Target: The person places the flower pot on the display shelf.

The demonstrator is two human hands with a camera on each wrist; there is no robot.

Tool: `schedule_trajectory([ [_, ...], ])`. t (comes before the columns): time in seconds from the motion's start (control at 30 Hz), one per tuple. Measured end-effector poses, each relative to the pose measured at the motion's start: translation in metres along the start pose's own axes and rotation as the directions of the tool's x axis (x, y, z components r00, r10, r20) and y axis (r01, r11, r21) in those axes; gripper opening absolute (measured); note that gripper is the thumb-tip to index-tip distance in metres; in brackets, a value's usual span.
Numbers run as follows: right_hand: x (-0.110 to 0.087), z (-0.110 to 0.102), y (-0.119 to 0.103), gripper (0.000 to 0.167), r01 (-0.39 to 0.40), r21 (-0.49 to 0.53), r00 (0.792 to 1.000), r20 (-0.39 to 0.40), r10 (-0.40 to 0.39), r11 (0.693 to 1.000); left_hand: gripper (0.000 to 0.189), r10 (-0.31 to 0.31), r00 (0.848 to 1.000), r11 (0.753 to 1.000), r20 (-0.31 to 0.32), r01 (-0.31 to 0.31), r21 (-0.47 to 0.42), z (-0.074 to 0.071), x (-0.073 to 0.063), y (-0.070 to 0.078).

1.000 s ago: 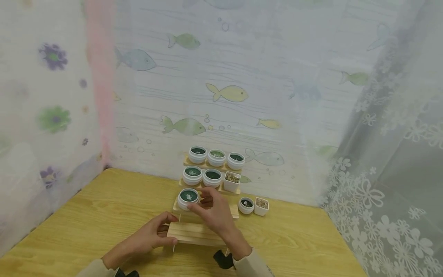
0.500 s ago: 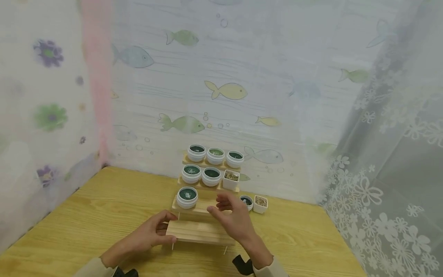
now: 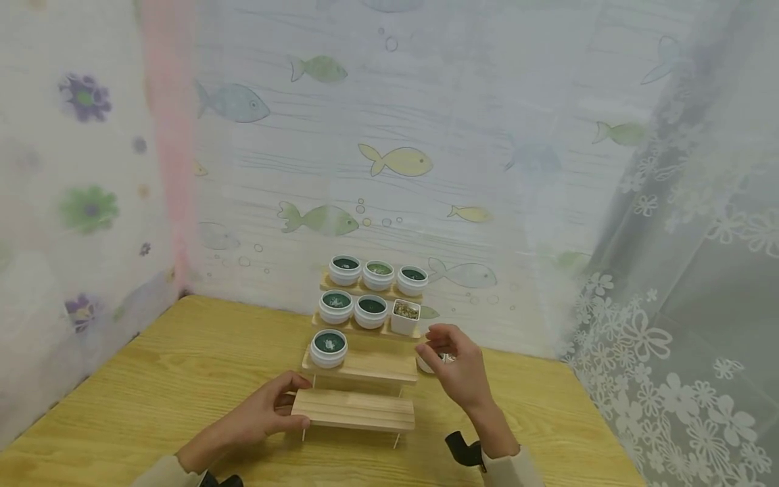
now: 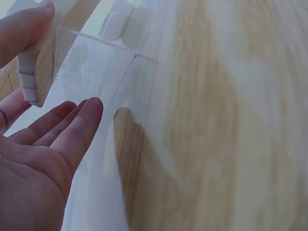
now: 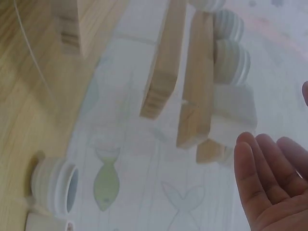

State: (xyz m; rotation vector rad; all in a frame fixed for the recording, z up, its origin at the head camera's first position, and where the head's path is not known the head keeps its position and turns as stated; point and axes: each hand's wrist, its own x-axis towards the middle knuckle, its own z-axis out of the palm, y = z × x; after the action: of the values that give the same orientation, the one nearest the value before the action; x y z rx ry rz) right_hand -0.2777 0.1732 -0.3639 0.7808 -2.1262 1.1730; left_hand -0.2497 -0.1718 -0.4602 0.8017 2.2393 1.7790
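Observation:
In the head view my left hand (image 3: 268,412) holds the left end of the lowest wooden step (image 3: 353,409) of a tiered display stand. The left wrist view has the thumb and a finger on either side of the board end (image 4: 29,79), the other fingers extended. My right hand (image 3: 459,368) is raised with nothing in it, fingers loosely bent, right of the stand. It overlaps a white round pot (image 3: 425,366) on the table. The right wrist view shows that pot (image 5: 53,185) beside a white square cup (image 5: 43,224). One round pot (image 3: 329,356) stands on the second-lowest step.
Above, a step (image 3: 364,330) bears two round pots (image 3: 336,312) and a square cup (image 3: 404,325) of brown bits. The top step bears three round pots (image 3: 377,281). Clear acrylic (image 4: 91,62) supports the boards. A fish-print curtain (image 3: 395,203) hangs behind the wooden table (image 3: 231,338).
My right hand has left the round pot on the second-lowest step and moved right, over the pot and square cup on the table. My left hand stays at the lowest step.

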Motion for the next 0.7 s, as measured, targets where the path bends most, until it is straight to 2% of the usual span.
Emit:
schedule_trajectory([
  [0.17, 0.005, -0.012, -0.013, 0.028, -0.021, -0.044, 0.999, -0.038, 0.019, 0.999, 0.053, -0.001, 1.0, 1.0, -0.002, 0.001, 0.006, 0.0, 0.0, 0.0],
  [0.3, 0.006, -0.02, -0.012, 0.027, -0.124, -0.048, 0.991, -0.064, 0.121, 0.991, 0.053, -0.005, 1.0, 1.0, 0.002, 0.005, 0.004, 0.0, 0.0, 0.0],
  [0.4, 0.006, -0.024, 0.005, 0.027, -0.211, -0.01, 0.975, -0.07, 0.21, 0.977, 0.053, -0.005, 1.0, 1.0, 0.008, 0.005, -0.001, -0.001, 0.0, 0.001],
  [0.5, 0.004, -0.027, 0.032, 0.03, -0.266, 0.015, 0.961, -0.074, 0.266, 0.964, 0.053, -0.005, 1.0, 1.0, 0.011, 0.005, -0.003, -0.001, 0.0, 0.001],
  [0.6, 0.001, -0.029, 0.057, 0.031, -0.285, 0.029, 0.954, -0.088, 0.286, 0.958, 0.052, -0.006, 1.0, 1.0, 0.01, 0.006, 0.002, -0.001, 0.0, 0.002],
  [0.7, -0.001, -0.031, 0.072, 0.032, -0.303, 0.03, 0.948, -0.089, 0.304, 0.953, 0.052, -0.011, 1.0, 1.0, 0.006, 0.011, 0.008, 0.0, -0.001, 0.003],
])
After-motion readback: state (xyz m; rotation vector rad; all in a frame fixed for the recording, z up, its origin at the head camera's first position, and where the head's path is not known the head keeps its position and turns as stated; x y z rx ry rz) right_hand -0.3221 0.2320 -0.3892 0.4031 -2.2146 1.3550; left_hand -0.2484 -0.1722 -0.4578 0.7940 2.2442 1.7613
